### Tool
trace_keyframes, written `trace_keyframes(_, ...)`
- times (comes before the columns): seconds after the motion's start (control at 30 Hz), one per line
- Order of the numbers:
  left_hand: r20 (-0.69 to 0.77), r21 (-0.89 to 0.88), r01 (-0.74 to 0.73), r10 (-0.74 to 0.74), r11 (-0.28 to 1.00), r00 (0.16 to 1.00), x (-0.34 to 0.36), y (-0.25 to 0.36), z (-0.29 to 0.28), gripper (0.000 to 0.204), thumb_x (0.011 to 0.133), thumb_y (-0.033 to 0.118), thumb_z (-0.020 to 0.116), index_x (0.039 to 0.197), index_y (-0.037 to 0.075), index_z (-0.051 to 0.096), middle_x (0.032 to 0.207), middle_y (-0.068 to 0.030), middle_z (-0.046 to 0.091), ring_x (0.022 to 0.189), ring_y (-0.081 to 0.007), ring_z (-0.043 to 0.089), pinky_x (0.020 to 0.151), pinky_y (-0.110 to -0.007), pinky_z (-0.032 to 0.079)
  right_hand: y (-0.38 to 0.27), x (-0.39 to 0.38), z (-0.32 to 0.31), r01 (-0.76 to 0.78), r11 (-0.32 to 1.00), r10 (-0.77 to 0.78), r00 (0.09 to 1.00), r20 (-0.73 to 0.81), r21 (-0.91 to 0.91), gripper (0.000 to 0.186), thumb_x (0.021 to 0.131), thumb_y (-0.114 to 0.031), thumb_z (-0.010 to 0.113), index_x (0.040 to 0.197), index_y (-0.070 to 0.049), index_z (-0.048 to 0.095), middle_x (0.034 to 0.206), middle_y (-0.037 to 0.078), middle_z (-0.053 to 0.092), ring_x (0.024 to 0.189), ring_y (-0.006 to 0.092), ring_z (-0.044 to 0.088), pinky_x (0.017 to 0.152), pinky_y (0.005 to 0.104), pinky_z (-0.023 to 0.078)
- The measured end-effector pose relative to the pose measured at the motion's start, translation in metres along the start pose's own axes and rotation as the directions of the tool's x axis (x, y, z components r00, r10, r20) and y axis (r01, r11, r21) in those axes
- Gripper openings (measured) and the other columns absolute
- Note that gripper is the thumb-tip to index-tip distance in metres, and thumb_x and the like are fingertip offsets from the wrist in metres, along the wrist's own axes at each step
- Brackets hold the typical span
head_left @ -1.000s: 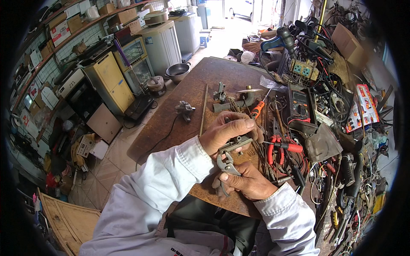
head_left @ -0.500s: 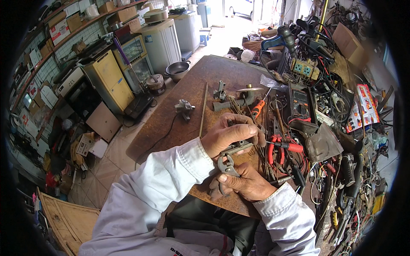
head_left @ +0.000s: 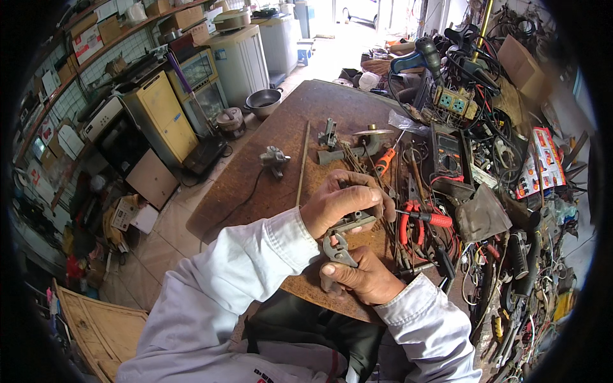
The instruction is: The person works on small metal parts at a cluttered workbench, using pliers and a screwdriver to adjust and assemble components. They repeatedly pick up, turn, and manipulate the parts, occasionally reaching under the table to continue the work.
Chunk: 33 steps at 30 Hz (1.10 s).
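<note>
Above the near part of the brown workbench [head_left: 230,185], my left hand [head_left: 341,199] is closed around a small grey metal piece [head_left: 357,221], its fingers curled over the top. My right hand [head_left: 370,277] grips a pair of grey pliers [head_left: 340,250] just below, thumb lying along them. The plier jaws are up against the lower end of the metal piece, where a small reddish bit [head_left: 334,240] shows. The hand hides most of the plier handles. Beyond my left hand lie an orange screwdriver [head_left: 385,161] and a grey pipe-like fitting [head_left: 332,155] with a round disc [head_left: 373,132].
A grey metal part [head_left: 274,161] and a thin rod [head_left: 304,163] lie on the bench's left half. Red-handled pliers [head_left: 405,228], a red screwdriver [head_left: 434,219], a multimeter [head_left: 449,156] and tangled wires crowd the right. A pan [head_left: 264,102] stands past the left edge.
My right hand and the pliers have shifted slightly left, and the fingers around the handles have drawn in closer. My left hand keeps its hold on the metal piece.
</note>
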<state>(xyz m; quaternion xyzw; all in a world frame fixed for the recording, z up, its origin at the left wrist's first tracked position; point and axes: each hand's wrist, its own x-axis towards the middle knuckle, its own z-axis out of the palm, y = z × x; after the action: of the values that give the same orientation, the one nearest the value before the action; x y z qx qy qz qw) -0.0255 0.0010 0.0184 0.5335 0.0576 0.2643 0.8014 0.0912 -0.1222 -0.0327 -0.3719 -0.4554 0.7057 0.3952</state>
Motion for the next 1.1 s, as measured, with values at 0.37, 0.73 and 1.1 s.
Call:
trace_keyframes(0.37,0.003,0.064,-0.096,0.096,0.993,0.995,-0.002,-0.004,-0.002,0.028,0.088,0.027,0.062,0.080,0.000,0.066,0.092,-0.0197,0.066,0.056,-0.0109,0.051,0.051,-0.024,0.044,-0.006,0.001,-0.006,0.001,0.997,0.003,0.998,0.056,-0.073,0.035,0.098,-0.033,0.064,0.099,0.001,0.069,0.084,0.005,0.067,0.075,0.0136,0.060,0.070,0.0282,0.048)
trace_keyframes(0.73,0.085,0.083,-0.048,0.041,0.995,0.996,-0.001,-0.001,-0.007,0.025,0.088,0.025,0.064,0.079,0.002,0.066,0.089,-0.0123,0.070,0.064,-0.0082,0.055,0.056,-0.024,0.043,-0.017,-0.001,-0.005,-0.032,0.997,0.040,0.993,0.115,-0.076,0.046,0.099,-0.037,0.061,0.108,0.008,0.065,0.095,0.011,0.068,0.092,0.0197,0.067,0.083,0.0325,0.055)
trace_keyframes(1.1,0.050,0.161,-0.049,0.042,0.986,0.998,-0.002,0.002,-0.003,0.027,0.086,0.028,0.066,0.078,0.002,0.066,0.087,-0.0111,0.071,0.079,-0.0126,0.061,0.073,-0.029,0.049,-0.012,-0.001,-0.007,-0.069,0.997,0.070,0.991,0.117,-0.021,0.048,0.099,-0.037,0.061,0.106,0.010,0.064,0.092,0.015,0.068,0.091,0.0236,0.070,0.083,0.0345,0.057)
